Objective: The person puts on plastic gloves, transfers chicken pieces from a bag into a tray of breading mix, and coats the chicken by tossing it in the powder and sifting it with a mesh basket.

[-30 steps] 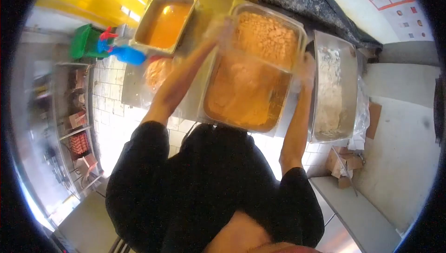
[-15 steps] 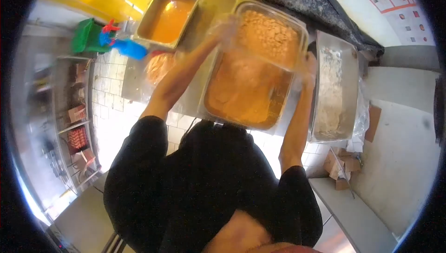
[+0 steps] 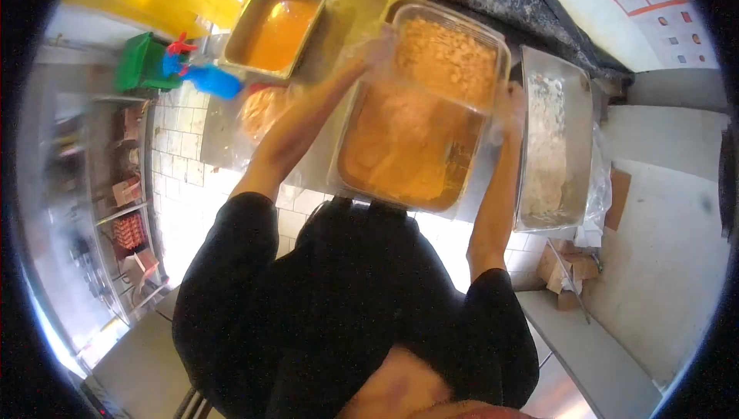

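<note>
A rectangular see-through basket (image 3: 450,97), holding many small orange-coated pieces (image 3: 446,51), is over the far half of a deep metal pan (image 3: 339,182). Orange, flour-like powder (image 3: 404,146) covers the inside of the pan. At the basket's left side, my left hand (image 3: 377,48) is closed on the rim, blurred. My right hand (image 3: 506,107) grips the opposite side. Both hands look to be in clear gloves. The basket's underside is hidden.
A metal pan of orange liquid (image 3: 281,34) stands at the back left, near a blue spray bottle (image 3: 212,80) and a bag of orange food (image 3: 265,111). Right of the work lies a long metal tray (image 3: 546,153) with pale residue. A green bin (image 3: 142,65) sits far left.
The basket and both hands stay in nearly the same place, still blurred. The whole view has shifted very slightly.
</note>
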The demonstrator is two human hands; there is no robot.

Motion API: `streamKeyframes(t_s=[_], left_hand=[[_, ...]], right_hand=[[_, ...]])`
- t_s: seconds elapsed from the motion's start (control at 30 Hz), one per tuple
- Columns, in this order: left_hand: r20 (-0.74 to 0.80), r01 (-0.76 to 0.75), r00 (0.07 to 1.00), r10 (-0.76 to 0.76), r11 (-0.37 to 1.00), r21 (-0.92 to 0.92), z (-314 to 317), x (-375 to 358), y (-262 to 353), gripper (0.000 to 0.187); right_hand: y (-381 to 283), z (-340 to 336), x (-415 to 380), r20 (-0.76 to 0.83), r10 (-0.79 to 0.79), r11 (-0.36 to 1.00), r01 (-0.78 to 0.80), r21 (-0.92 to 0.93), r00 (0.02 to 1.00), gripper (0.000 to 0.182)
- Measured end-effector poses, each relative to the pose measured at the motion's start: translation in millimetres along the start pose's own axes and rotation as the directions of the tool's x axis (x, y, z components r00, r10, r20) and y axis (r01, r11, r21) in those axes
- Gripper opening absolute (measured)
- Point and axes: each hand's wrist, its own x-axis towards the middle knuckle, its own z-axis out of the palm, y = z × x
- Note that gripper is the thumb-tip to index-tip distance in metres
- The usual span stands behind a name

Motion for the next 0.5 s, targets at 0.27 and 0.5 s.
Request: streamKeyframes(t_s=[0.27, 0.5], left_hand=[[0.014, -0.010, 1.000, 0.010, 1.000, -0.007, -7, -4, -8, 0.025], [-0.007, -0.042, 0.999, 0.042, 0.999, 0.019, -4, -8, -4, 0.024]], right_hand=[[9, 16, 12, 0.054, 0.173, 0.985, -0.172, -0.027, 0.983, 0.037], [10, 12, 19, 0.009, 0.193, 0.981, -0.193, 0.000, 0.981, 0.030]])
